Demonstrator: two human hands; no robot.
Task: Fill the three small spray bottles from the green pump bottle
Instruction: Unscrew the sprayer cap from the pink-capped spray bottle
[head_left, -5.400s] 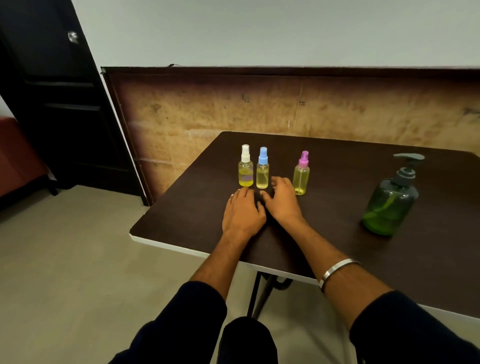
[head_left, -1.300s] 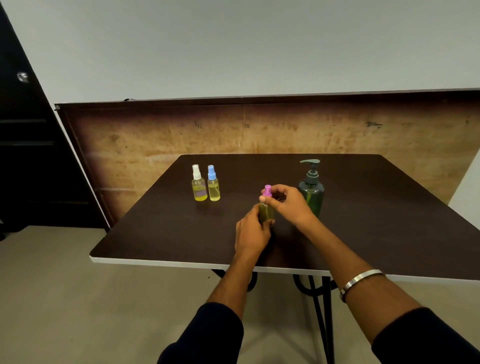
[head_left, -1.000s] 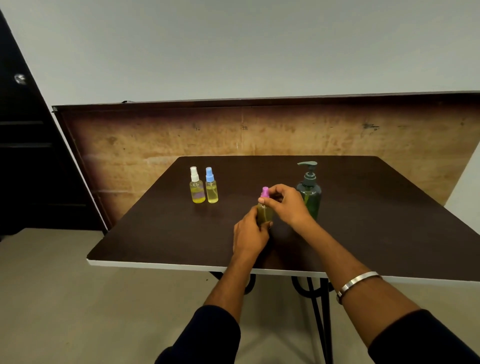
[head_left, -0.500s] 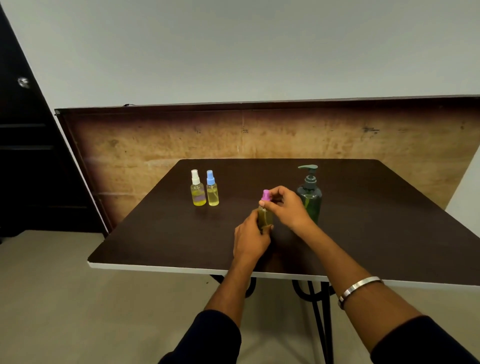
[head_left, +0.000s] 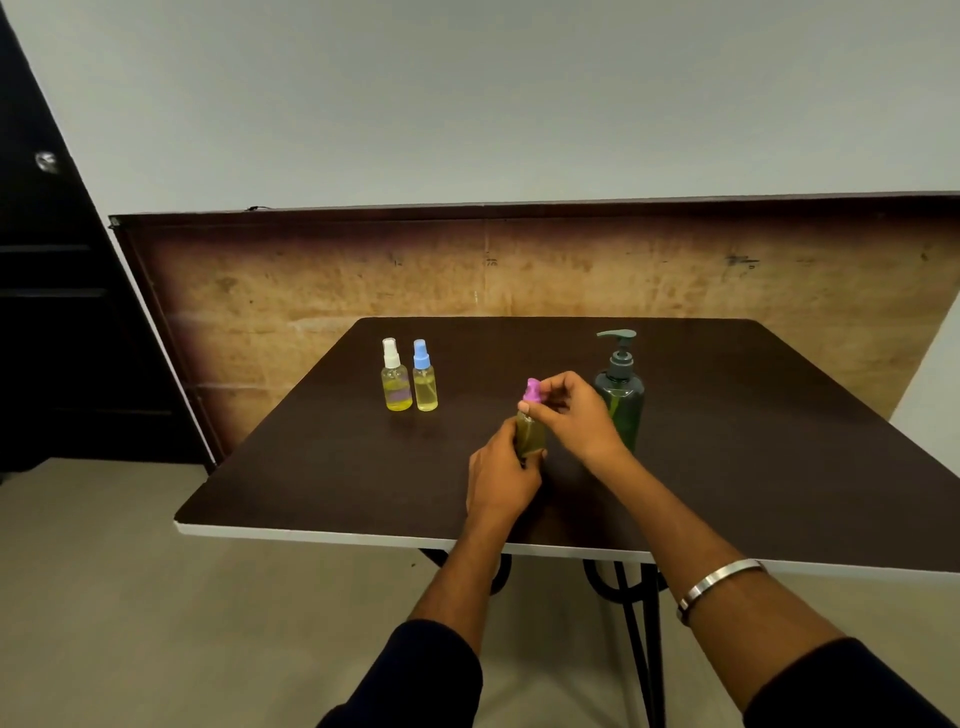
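A: Status on the pink-capped spray bottle (head_left: 531, 434)?

B: It's near the middle of the table (head_left: 332, 467), just left of the green pump bottle (head_left: 621, 400). Left hand (head_left: 503, 475) is wrapped round the body, right hand (head_left: 571, 415) pinches the pink cap (head_left: 533, 391) with the fingertips. Looks like he's unscrewing it.

A: Handling?

B: My read: small clear plastic, light, part full of yellowish liquid. Rigid enough to clamp, but a smooth wall turns in the palm if the grip is loose. Hold low on the body, twist at the cap collar, not the nozzle tip. Keep it upright once it's open, it will spill easily.

A: The other two?

B: White-capped bottle (head_left: 396, 383) and blue-capped bottle (head_left: 425, 384) stand touching or nearly so at far left, capped, nobody near them.

A: Change versus half a second ago?

B: Little. Same two-hand grip, same spot. Five seconds back both hands lay flat on the table and the pink one stood beside the other two; the pump bottle sat well off to the right.
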